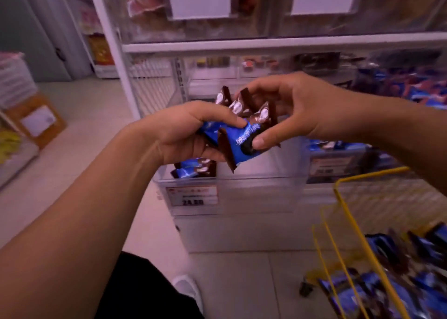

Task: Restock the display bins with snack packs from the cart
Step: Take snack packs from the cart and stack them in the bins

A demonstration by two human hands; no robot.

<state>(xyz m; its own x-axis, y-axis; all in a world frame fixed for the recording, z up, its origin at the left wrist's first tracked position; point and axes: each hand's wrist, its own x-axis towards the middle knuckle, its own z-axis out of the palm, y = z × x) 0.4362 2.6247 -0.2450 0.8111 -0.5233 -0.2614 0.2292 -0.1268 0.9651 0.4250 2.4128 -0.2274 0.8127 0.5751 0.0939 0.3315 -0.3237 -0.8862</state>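
Observation:
Both hands hold one bunch of blue and brown snack packs (242, 134) above a clear display bin (242, 185). My left hand (183, 132) grips the bunch from the left, thumb on top of a blue pack. My right hand (295, 110) pinches the same bunch from the right, thumb under a pack's end. A few more packs (196, 170) lie in the bin's left corner. The yellow wire cart (367, 246) at the lower right holds several of the same packs (377, 285).
The bin sits on a white shelf unit (266, 45) with more clear bins above and to the right. A price label (193, 196) hangs on the bin's front. Cardboard boxes (38, 122) stand on the tiled floor at the left. My shoe (188, 289) shows below.

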